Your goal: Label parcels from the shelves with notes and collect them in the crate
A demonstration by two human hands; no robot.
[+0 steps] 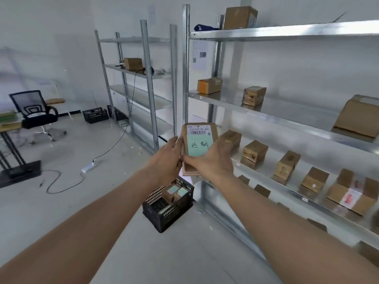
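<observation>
Parcel labelling is looking like the step in hand: both hands are holding the flat brown box up in front of the shelves, with the left hand curling round its left edge and the right hand closing on its lower right side, thumb pressing the green note onto its face. Next, I judge, the box is needing lowering into the crate, which is sitting on the floor just below, already holding other noted parcels.

Two bare forearms, no sleeves in view, left hand and right hand both ungloved, no rings, watch or wristbands visible
</observation>
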